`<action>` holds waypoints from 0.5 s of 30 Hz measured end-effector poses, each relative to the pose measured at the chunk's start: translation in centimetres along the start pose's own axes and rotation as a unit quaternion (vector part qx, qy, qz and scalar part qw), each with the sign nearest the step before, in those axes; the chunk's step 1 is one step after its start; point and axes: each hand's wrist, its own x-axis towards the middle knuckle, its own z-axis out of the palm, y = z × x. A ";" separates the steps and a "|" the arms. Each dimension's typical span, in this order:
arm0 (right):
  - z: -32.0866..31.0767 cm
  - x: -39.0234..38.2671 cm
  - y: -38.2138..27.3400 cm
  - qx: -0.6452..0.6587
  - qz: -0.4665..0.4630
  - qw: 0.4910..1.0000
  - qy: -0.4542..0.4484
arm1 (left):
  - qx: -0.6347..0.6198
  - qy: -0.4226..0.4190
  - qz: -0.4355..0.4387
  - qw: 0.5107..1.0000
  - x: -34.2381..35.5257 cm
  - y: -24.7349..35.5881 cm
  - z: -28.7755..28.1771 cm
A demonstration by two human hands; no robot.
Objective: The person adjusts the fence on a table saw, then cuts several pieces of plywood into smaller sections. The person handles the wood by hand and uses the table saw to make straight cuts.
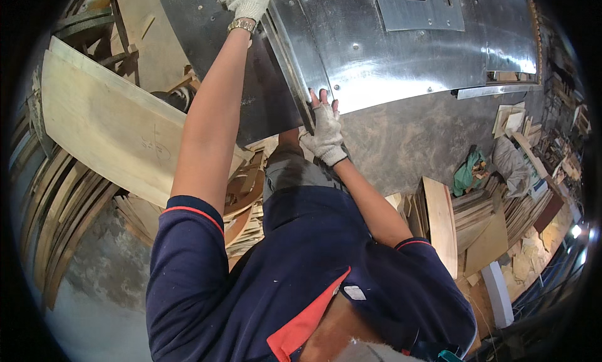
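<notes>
A white knitted glove with bare fingertips covers my right hand (325,131). It lies with fingers stretched out at the near end of a long metal rail (283,58), on the near edge of a shiny metal machine table (389,67). My left hand (249,0), in a similar glove, is at the rail's far end, cut off by the top of the picture. One of its fingers points out to the left; the others are mostly out of view. A dark flat panel (266,105) is left of the rail.
A large pale curved wooden panel (113,105) leans at my left, above stacked curved wooden strips (59,211). A slotted metal plate (420,7) is set in the table. Stacked boards (480,214), a green cloth (469,170) and wood scraps lie at right.
</notes>
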 end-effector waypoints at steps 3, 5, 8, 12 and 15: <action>0.1 -0.6 0.3 -0.009 -0.025 0.999 0.019 | 0.015 0.021 -0.015 1.000 -0.4 -0.1 0.3; 0.0 -0.8 0.5 -0.006 -0.013 1.000 -0.001 | 0.007 0.000 -0.035 0.999 -0.5 0.0 0.2; -0.3 -0.9 0.7 0.024 0.007 1.000 -0.002 | 0.005 -0.007 -0.040 0.999 -0.7 0.6 -0.1; -0.8 -0.8 0.8 0.050 0.018 0.998 -0.026 | -0.010 -0.030 -0.050 0.998 -0.8 1.3 -0.4; -0.9 -0.7 0.9 0.057 0.012 0.998 -0.019 | -0.008 -0.006 -0.033 0.999 -0.7 1.1 -0.2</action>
